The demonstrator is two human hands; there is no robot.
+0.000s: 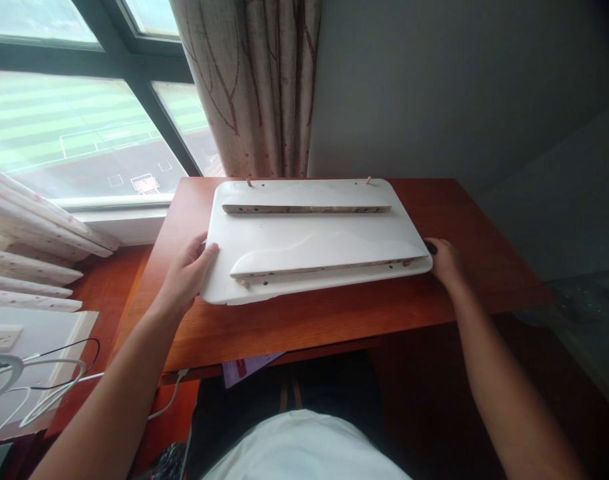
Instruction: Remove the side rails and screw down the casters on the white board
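A white furniture panel (304,235) with rounded corners lies flat on a reddish-brown wooden desk (334,313). Two upright white boards (307,209) stand on it, one near the back and one near the front, with small wooden dowels sticking out near the far corners. My left hand (187,275) grips the panel's left edge, thumb on top and fingers underneath. My right hand (445,261) holds the panel's right front corner, its fingers curled against the edge.
A patterned curtain (249,87) hangs behind the desk beside a large window (79,127). A white wall stands at the back right. At the lower left are a power socket (1,337), white hangers (34,387) and cables. A purple paper (249,367) pokes out under the desk.
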